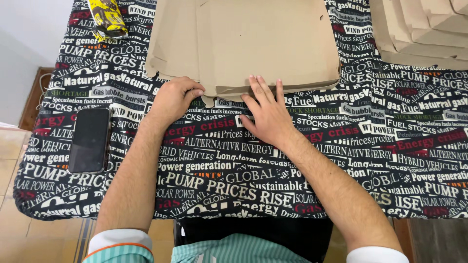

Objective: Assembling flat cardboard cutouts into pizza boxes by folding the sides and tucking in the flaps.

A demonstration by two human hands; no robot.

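Note:
A flat brown cardboard box blank (253, 44) lies on the table, which is covered by a black printed cloth (234, 165). My left hand (174, 99) is curled at the blank's near left edge, fingertips pinching a small flap there. My right hand (265, 112) lies flat with its fingers spread, pressing on the folded near edge of the cardboard. Both forearms reach in from the bottom of the view.
A black phone (89, 140) lies face up on the left of the cloth. A yellow patterned wrapped item (108, 17) sits at the far left. A stack of flat cardboard blanks (424, 29) fills the far right corner. Tiled floor shows beyond the left table edge.

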